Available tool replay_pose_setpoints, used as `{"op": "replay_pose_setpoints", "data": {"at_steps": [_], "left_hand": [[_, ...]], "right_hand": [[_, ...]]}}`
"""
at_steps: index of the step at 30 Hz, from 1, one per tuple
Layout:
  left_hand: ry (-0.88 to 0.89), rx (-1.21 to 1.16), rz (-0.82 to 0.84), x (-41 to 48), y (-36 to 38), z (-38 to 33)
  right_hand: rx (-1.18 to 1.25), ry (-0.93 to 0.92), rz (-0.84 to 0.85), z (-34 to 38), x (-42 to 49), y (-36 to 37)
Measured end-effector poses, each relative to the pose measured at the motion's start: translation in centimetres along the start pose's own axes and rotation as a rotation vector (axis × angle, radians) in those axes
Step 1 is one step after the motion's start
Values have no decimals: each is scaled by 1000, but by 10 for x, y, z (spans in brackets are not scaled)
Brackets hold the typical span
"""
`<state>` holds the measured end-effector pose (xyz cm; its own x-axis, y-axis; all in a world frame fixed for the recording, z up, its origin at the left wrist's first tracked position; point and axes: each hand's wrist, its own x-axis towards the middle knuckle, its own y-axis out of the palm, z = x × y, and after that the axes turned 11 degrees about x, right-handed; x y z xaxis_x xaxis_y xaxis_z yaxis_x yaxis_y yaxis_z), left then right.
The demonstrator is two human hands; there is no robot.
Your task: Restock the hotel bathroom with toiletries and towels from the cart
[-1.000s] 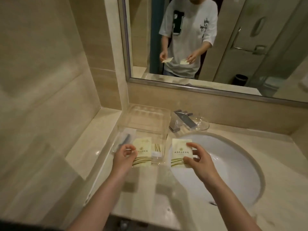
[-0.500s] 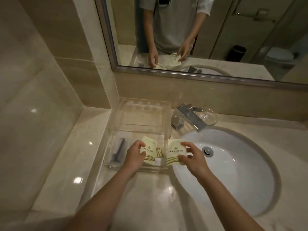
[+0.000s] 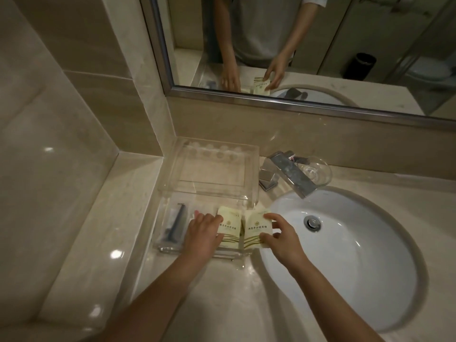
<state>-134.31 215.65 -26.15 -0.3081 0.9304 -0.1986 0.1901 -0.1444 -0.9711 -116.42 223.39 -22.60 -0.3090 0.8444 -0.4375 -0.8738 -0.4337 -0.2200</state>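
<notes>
In the clear tray [image 3: 170,248] on the table [image 3: 222,304], the left hand [image 3: 202,233] holds the left packet [image 3: 230,225] by its left edge. Just beside it, the right hand [image 3: 283,239] pinches the right packet [image 3: 255,230] at its right edge, near the sink [image 3: 345,255].

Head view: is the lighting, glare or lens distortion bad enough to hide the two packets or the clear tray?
Head view: dim warm light, yet the left packet and right packet show their print, slightly soft. Head view: glare spots sit on the glossy ledge, away from both; the clear tray reads mainly by its edges. Head view: wide-angle bending curves the mirror frame.
</notes>
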Motion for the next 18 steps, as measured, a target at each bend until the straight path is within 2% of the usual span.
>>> {"op": "replay_pose_setpoints", "data": {"at_steps": [4, 6, 9, 13, 18], "left_hand": [[111, 15, -54, -1, 2, 7], [218, -1, -6, -2, 5, 9], [327, 107, 86, 0, 9, 11], [310, 175, 159, 8, 11, 13], [258, 218, 148, 11, 8, 18]], "right_hand": [[-57, -20, 24, -4, 3, 10], [-89, -40, 34, -4, 5, 14], [-136, -72, 42, -5, 7, 19], [-180, -99, 47, -8, 8, 23], [-220, -137, 30, -10, 11, 20]]}}
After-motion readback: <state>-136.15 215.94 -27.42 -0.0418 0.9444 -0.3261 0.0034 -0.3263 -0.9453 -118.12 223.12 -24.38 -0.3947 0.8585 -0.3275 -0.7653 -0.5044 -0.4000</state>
